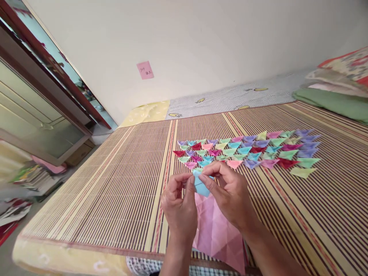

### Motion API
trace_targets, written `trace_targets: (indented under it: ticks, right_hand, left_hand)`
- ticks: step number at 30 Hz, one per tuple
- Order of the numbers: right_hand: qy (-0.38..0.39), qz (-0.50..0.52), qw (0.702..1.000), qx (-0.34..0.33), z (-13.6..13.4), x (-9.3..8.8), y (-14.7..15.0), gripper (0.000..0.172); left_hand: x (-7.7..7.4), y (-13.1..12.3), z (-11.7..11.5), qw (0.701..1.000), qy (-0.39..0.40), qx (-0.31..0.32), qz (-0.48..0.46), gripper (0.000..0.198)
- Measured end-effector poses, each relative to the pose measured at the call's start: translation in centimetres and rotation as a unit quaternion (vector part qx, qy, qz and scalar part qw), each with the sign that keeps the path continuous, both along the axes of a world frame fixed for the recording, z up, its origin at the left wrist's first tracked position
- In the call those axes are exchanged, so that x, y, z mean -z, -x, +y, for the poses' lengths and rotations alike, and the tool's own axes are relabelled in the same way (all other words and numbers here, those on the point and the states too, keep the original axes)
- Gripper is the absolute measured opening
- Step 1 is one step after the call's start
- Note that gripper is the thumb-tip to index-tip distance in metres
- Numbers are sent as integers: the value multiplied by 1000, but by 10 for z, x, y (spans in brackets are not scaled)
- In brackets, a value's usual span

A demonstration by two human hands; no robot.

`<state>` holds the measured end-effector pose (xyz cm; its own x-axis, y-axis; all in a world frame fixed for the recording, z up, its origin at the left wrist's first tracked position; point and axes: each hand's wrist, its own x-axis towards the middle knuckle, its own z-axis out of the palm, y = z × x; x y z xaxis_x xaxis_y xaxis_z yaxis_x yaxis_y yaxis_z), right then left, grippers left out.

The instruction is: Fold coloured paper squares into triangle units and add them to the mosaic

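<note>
A small folded piece of light blue paper (202,188) is held up between my two hands. My left hand (181,197) pinches its left edge between thumb and finger. On the other side, my right hand (227,191) grips its upper right part, and those fingers hide some of it. Below lies a creased pink sheet of paper (214,228), partly covered by my right wrist. Just beyond my hands, several folded paper boats (235,164) in many colours stand in rows on the striped mat.
The striped bamboo mat (115,191) covers a bed beside a white wall. A pink note (145,70) is stuck on the wall. Folded bedding (333,101) is piled at the far right. Stacked books (36,178) stand on the left, near a glass-panelled door (34,111).
</note>
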<state>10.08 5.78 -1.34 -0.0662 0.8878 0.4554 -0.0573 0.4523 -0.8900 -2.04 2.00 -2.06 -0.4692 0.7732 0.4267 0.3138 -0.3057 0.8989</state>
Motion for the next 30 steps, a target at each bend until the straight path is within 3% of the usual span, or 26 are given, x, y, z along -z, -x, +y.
trace_targets:
  ticks: [9, 14, 18, 24, 30]
  right_hand:
    - [78, 8, 995, -68, 3, -4, -4, 16]
    - [76, 21, 995, -64, 2, -6, -5, 19]
    - [103, 56, 991, -68, 1, -7, -5, 18]
    - [80, 22, 993, -79, 2, -6, -2, 19]
    - [114, 31, 985, -124, 6, -3, -4, 17]
  left_hand:
    - [-4, -1, 0, 999, -20, 37, 6, 5]
    - [-3, 2, 3, 989, 29, 124, -74, 17]
    - [0, 7, 7, 970, 90, 195, -112, 15]
    - [0, 6, 8, 960, 110, 212, -147, 22]
    - [-1, 11, 11, 936, 79, 173, -296, 20]
